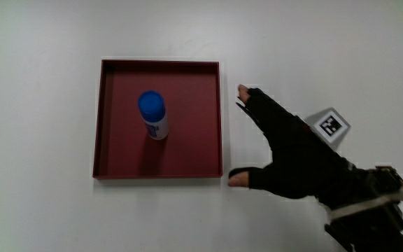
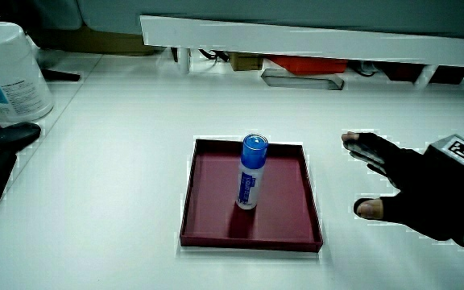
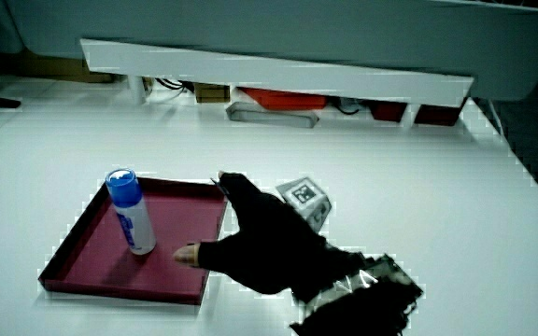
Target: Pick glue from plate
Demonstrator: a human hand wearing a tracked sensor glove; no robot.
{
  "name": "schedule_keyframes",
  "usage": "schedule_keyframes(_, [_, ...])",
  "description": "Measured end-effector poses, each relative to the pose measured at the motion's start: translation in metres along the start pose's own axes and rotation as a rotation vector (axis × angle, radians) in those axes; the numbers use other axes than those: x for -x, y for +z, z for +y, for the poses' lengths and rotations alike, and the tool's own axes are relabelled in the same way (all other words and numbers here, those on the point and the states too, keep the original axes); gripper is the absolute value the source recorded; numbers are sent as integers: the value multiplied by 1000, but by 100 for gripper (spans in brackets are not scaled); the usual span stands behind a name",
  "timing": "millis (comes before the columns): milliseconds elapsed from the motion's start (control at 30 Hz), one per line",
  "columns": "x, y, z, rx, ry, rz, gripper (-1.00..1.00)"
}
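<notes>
Reaching toward the plate, my black-gloved hand point(image 1: 296, 157) hovers just beside its rim, fingers spread and empty. Judgement: close thumb and forefinger around the tube's middle, then lift straight up. Inside the square dark-red plate point(image 1: 117, 161) stands only the upright blue-capped white glue stick point(image 1: 154, 116).

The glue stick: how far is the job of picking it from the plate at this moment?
Nothing looks done yet: the glue stick stands upright inside the dark red plate, untouched. In hand: the hand is beside the plate, fingers spread, holding nothing. Left: reaching over the plate's rim, grasping the glue stick and lifting it out.
</notes>
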Motion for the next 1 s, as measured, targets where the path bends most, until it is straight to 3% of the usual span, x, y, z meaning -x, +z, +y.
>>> schedule_keyframes(67, [2,-3,12,12,20,26,0])
schedule_keyframes(100, [4,-5,18,19,96,63,0])
schedule_keyframes(133, [2,-6,23,20,49,40,0])
schedule_keyframes(167, [2,-7,29,25,47,55,0])
schedule_keyframes(233, [6,-11,39,36,69,118,0])
schedule_keyframes(267, [9,-14,44,52,118,160,0])
schedule_keyframes(333, [8,-19,55,57,128,156,0])
schedule_keyframes(367, [11,-21,59,67,105,170,0])
schedule_keyframes(433, [10,-26,71,77,149,160,0])
schedule_keyframes(467, [9,-28,76,85,198,194,0])
schedule_keyframes(567, [8,-36,87,98,172,216,0])
schedule_keyframes(667, [6,-45,101,111,244,236,0])
schedule_keyframes(733, [3,-50,106,110,243,218,0])
schedule_keyframes(833, [1,-55,114,117,231,244,0])
schedule_keyframes(1000, [-3,-61,123,104,275,281,0])
